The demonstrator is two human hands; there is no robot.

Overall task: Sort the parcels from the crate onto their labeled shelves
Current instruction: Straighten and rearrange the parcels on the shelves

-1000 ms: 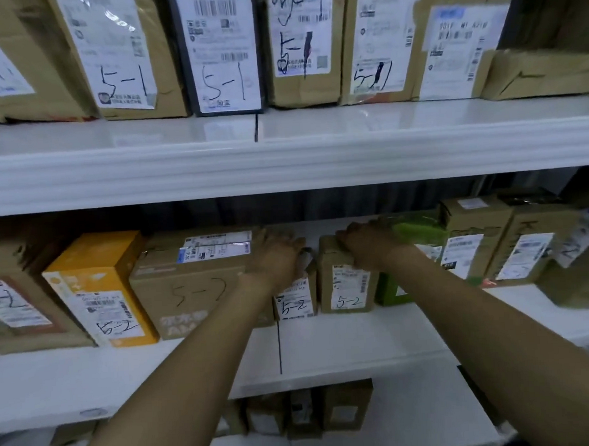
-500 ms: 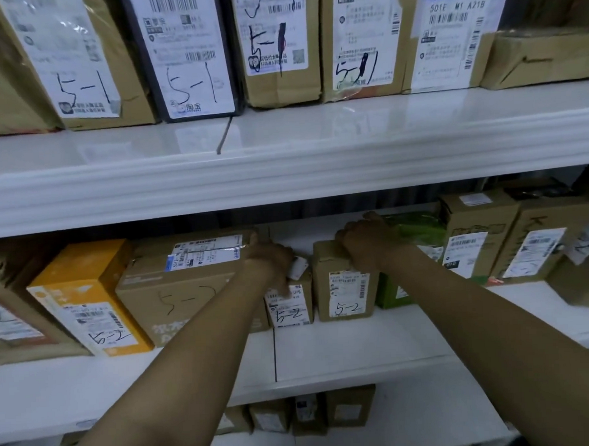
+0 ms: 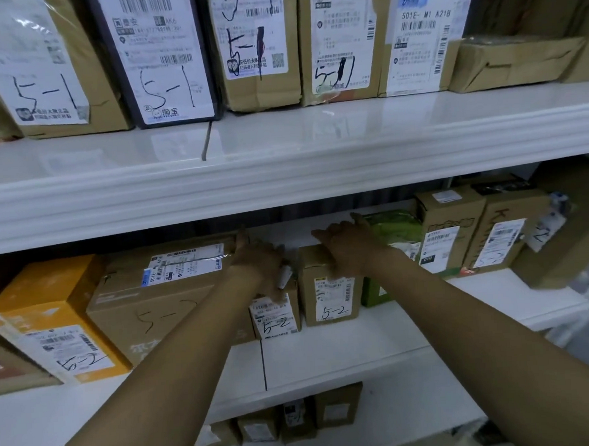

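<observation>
Two small brown parcels marked 5-2 stand side by side on the middle shelf [image 3: 327,354]. My left hand [image 3: 259,258] lies over the top of the smaller left parcel [image 3: 275,314], its fingers hooked down the front face beside a small white piece [image 3: 284,276]. My right hand [image 3: 347,242] rests flat on top of the right parcel [image 3: 331,296], fingers reaching back toward a green parcel [image 3: 394,229]. The crate is out of view.
More 5-2 parcels fill the shelf: a large brown box [image 3: 160,298] and a yellow box [image 3: 49,321] to the left, taller cartons [image 3: 448,228] to the right. The upper shelf [image 3: 284,175] carries upright 5-1 parcels [image 3: 161,56]. Small boxes [image 3: 296,417] sit on the lower shelf.
My right hand's fingers have stretched further back over the right parcel. My left hand has slid slightly forward, fingers lower down the small parcel's front. Both parcels stay in place.
</observation>
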